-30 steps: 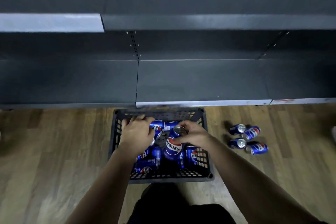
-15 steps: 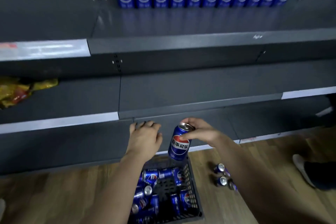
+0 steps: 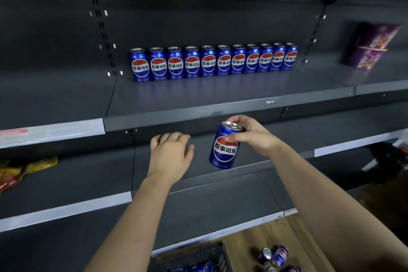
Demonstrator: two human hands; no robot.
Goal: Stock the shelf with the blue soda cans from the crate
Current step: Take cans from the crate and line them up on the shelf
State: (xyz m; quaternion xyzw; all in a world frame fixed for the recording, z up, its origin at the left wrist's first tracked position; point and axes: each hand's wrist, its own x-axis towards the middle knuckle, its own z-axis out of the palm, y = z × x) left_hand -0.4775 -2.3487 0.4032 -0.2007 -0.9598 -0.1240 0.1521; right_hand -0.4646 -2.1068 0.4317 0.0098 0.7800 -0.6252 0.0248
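Observation:
My right hand (image 3: 254, 136) grips a blue soda can (image 3: 224, 150) by its top rim, holding it slightly tilted in the air in front of the lower shelves. Beside it on the left, my left hand (image 3: 171, 153) hovers with fingers relaxed and holds nothing. A row of several upright blue cans (image 3: 213, 62) stands at the back of the dark grey shelf (image 3: 198, 115) above my hands. The black crate (image 3: 198, 254) shows at the bottom edge, with blue cans inside it.
A few loose blue cans (image 3: 276, 257) lie on the wooden floor right of the crate. A purple box (image 3: 373, 47) stands on the upper shelf at right. Yellow snack bags (image 3: 19, 172) lie on a shelf at far left.
My view has tilted up from the crate to the shelves. My right hand has lifted the can from the crate up toward the shelf; my left hand rose alongside it, empty.

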